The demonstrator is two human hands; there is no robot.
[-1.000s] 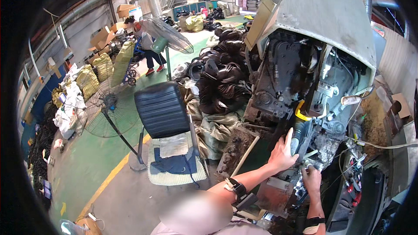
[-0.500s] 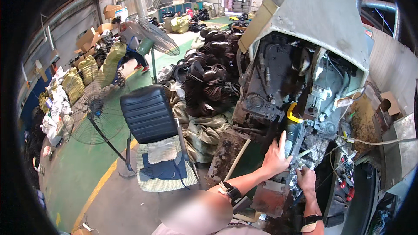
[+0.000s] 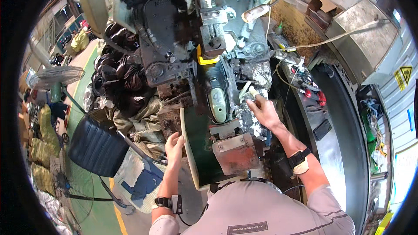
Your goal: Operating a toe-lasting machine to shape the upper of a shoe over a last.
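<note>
A shoe upper on a last [image 3: 217,98] lies sole side up in the machine [image 3: 172,39]. Its bottom is grey-green with a small dark hole near the close end. A yellow pad [image 3: 207,56] presses around its far end. My left hand [image 3: 174,146] is empty, fingers loosely bent and apart, hovering left of the machine beside a pale curved bar [image 3: 187,148]. To the right of the shoe, my right hand [image 3: 265,111] has its fingers closed around the base of a short pale-tipped handle [image 3: 253,90]. A second pale stick [image 3: 245,88] stands beside that handle.
A black chair [image 3: 98,143] and fans [image 3: 56,74] stand left. Dark curved pieces [image 3: 122,67] are heaped behind the chair. At right, a metal ledge holds red-handled tools [image 3: 320,98] and a phone-like dark slab [image 3: 322,129]. A cable [image 3: 335,39] crosses above it.
My view has swung right and down over the machine. My left hand has let go of the shoe and drawn back left. My right hand stays at the pale-tipped handle.
</note>
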